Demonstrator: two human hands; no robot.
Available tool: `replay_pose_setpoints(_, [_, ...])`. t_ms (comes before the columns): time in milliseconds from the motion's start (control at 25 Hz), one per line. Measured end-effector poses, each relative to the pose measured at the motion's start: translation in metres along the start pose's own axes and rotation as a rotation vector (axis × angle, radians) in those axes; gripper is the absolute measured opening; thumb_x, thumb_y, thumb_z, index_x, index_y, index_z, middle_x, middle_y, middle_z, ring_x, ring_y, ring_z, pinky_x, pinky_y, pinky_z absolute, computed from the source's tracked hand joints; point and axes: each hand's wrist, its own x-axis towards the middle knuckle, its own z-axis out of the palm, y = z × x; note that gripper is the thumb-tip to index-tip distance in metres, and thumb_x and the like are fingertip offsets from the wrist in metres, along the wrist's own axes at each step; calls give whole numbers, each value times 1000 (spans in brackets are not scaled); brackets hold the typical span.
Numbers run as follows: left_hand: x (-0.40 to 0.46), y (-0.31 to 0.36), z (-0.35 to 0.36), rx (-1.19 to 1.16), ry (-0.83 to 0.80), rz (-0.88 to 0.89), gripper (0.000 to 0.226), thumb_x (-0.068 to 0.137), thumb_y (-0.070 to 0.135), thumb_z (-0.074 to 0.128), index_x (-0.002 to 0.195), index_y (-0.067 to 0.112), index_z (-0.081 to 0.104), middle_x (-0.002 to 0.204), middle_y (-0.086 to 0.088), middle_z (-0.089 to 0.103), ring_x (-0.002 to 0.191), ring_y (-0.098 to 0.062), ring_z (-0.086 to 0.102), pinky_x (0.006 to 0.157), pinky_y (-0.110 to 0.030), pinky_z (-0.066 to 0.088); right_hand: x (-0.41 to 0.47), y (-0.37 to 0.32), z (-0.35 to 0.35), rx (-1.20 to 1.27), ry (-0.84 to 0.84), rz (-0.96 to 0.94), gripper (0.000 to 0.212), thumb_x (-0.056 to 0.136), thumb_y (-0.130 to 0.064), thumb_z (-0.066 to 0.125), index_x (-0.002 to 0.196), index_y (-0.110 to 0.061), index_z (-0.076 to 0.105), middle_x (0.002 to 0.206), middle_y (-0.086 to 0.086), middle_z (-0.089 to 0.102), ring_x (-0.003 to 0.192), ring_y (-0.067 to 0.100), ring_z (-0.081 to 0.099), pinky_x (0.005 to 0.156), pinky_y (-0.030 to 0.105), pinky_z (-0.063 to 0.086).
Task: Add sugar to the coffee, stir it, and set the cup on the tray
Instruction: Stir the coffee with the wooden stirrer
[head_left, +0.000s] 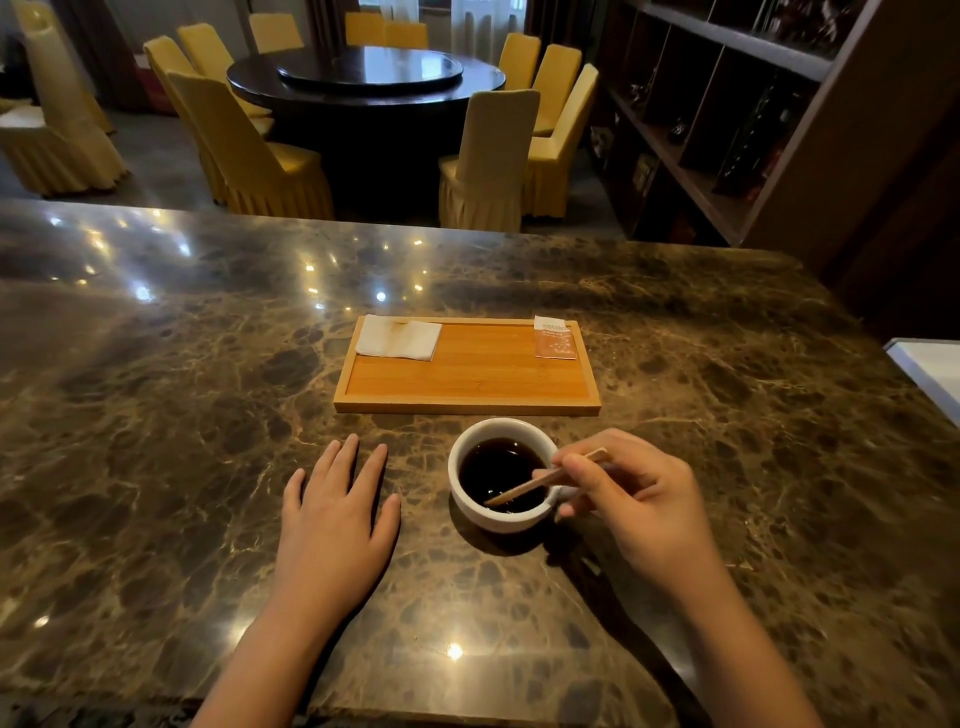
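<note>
Two bare hands are over a dark marble table (156, 395). The right hand (639, 499) has its fingers (571, 462) closed around the upper end of a thin wooden stir stick (524, 488). The stick goes down at a slant to the left of these fingers, and its lower tip is inside the dark coffee (493, 467), near the side of the cup closest to the person. The white cup (498, 519) stands on the table just to the left of the right fingers, and some of the lower fingers seem to touch its right wall. The left hand (337, 514) lies flat on the table with its palm down and its fingers (345, 457) released and spread, holding nothing; it is near the cup on the left side but apart from it.

Beyond the fingers of both hands lies a rectangular wooden tray (467, 405), just behind the cup and not touching it. On the tray, at the far left corner, lies a folded white napkin (400, 338). At the far right corner lies an orange and white sugar packet (555, 340); I cannot tell if it is opened.
</note>
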Motion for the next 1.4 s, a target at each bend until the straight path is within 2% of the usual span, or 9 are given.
replay_pose_setpoints(240, [0, 0, -1, -8, 1, 2, 59, 84, 48, 23, 134, 20, 37, 142, -12, 32, 132, -22, 19, 104, -49, 12, 6, 13, 6, -200, 116, -153, 17, 86, -24, 59, 84, -13, 72, 82, -2, 68, 77, 13, 65, 63, 24, 55])
replay_pose_setpoints(480, [0, 0, -1, -3, 3, 3, 59, 84, 48, 24, 134, 20, 37, 142, -12, 32, 131, -22, 20, 104, -48, 11, -3, -3, -9, -489, 66, -258, 26, 86, -29, 50, 82, -13, 71, 76, -6, 64, 77, 0, 59, 66, 7, 43])
replay_pose_setpoints(600, [0, 0, -1, -1, 1, 4, 59, 84, 48, 23, 134, 20, 38, 142, -12, 33, 131, -22, 20, 104, -48, 11, -8, -7, -6, -412, 12, -229, 26, 84, -31, 52, 80, -15, 71, 75, -12, 63, 74, 1, 61, 64, 7, 45])
replay_pose_setpoints(720, [0, 0, -1, -3, 2, 4, 60, 84, 48, 23, 134, 20, 38, 142, -12, 33, 131, -22, 20, 104, -49, 12, -5, -2, 3, -186, -9, -131, 26, 83, -32, 55, 81, -13, 72, 79, -3, 67, 73, 15, 67, 62, 25, 56])
replay_pose_setpoints(800, [0, 1, -2, -6, 0, 3, 61, 83, 49, 22, 134, 20, 38, 142, -12, 33, 131, -23, 20, 104, -49, 12, 0, 4, 11, -128, 3, -133, 24, 84, -30, 56, 84, -12, 72, 84, -2, 68, 75, 19, 67, 61, 30, 58])
replay_pose_setpoints(960, [0, 1, -3, -18, -1, 1, 62, 83, 50, 21, 134, 20, 37, 142, -12, 32, 132, -22, 19, 104, -49, 11, 4, 10, 11, -270, 55, -252, 21, 89, -21, 53, 88, -9, 70, 86, 1, 67, 78, 12, 64, 64, 27, 56])
replay_pose_setpoints(1160, [0, 1, -2, -10, -2, -1, 61, 83, 50, 20, 135, 21, 36, 143, -11, 31, 132, -21, 18, 104, -48, 10, -4, 2, -8, -464, 26, -273, 24, 88, -26, 51, 87, -12, 70, 83, -4, 66, 75, 4, 62, 64, 17, 51])
replay_pose_setpoints(1280, [-1, 1, -2, -10, -2, -1, 62, 83, 50, 20, 135, 21, 36, 143, -11, 31, 132, -22, 18, 105, -48, 10, -8, -9, -5, -268, 18, -133, 11, 82, -27, 65, 84, -18, 71, 74, -5, 69, 68, 7, 66, 58, 13, 51])
replay_pose_setpoints(1400, [0, 1, -2, -12, -3, -1, 61, 83, 50, 20, 135, 21, 36, 143, -11, 31, 132, -22, 18, 104, -48, 10, -8, -10, 1, 8, 128, 0, 8, 73, -24, 65, 78, -22, 70, 79, 5, 72, 67, 19, 70, 54, 24, 56])
